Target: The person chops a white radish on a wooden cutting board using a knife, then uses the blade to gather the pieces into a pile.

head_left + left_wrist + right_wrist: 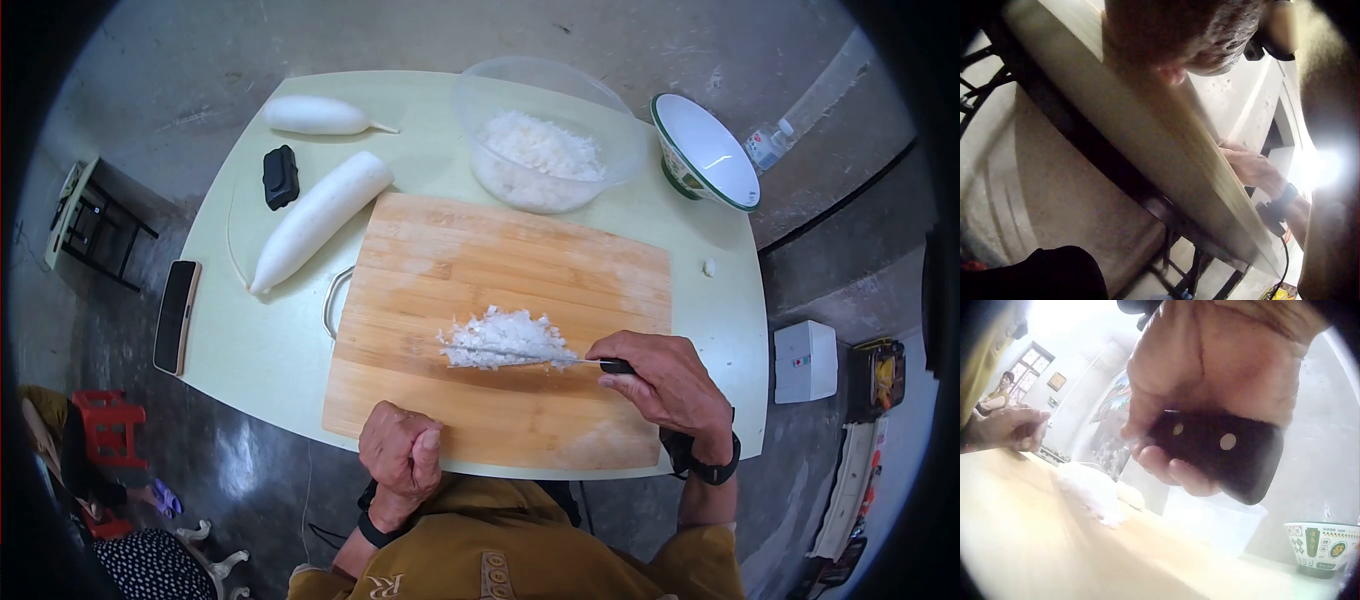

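My right hand (675, 385) grips a kitchen knife by its black handle (1213, 450), fingers wrapped around it. The knife's thin blade (530, 357) reaches left across a heap of chopped white radish (505, 332). That heap sits in the middle of the wooden cutting board (400, 280). My left hand (402, 452) is curled into a fist at the board's near edge, thumb on top, holding nothing. In the left wrist view the left hand (1179, 34) appears dark and close, over the board's edge.
Behind the board stands a clear plastic bowl (465, 110) of chopped radish, beside a white patterned bowl (705, 150). Two whole white radishes (325, 220) lie at the back left, near a black case (281, 177). A phone (176, 318) lies at the table's left edge.
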### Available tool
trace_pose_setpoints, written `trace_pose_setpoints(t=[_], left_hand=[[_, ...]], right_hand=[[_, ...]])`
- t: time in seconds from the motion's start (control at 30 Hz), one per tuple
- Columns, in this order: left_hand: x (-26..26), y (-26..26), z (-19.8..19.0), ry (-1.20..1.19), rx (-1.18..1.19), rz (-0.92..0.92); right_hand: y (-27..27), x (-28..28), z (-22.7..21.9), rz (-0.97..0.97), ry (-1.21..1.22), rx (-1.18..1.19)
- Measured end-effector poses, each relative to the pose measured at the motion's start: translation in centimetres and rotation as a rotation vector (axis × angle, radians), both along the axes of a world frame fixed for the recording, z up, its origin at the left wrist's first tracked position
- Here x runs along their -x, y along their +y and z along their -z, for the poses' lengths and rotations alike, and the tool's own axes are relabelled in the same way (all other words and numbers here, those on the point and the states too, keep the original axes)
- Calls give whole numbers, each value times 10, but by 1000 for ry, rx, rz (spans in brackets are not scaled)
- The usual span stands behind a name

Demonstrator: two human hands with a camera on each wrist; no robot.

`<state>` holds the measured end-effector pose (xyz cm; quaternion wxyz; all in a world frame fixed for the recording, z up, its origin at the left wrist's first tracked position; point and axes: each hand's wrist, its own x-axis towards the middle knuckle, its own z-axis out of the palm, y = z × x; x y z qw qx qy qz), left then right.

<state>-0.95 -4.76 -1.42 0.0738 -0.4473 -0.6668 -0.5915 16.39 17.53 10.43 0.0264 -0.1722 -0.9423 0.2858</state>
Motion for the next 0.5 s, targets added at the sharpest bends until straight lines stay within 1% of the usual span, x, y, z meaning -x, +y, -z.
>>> trace_pose_setpoints(t=[0.03,0.1,0.13,0.2,0.23,0.3,0.33,0.37,0.4,0.5], left_hand=[[0,0,-1,7,11,0],[0,1,-2,15,20,-1],[0,2,-3,25,17,2],[1,5,-3,43,9,-7],[1,6,-4,46,7,-1],[1,7,-4,64,11,-29],[1,8,-4,67,7,-19],[2,8,-4,73,3,-12],[2,9,-4,88,5,-44],[3,8,-3,90,-10,-15]], right_hand=[[-4,-1,0,1,1,-2],[-12,-2,1,125,64,2],[-16,-2,1,124,66,0],[-24,-1,-1,241,56,15],[-26,0,-1,224,64,17],[-30,2,1,267,69,11],[-31,2,3,237,80,16],[-32,3,4,262,83,31],[-33,4,5,286,87,46],[-34,6,5,265,85,44]])
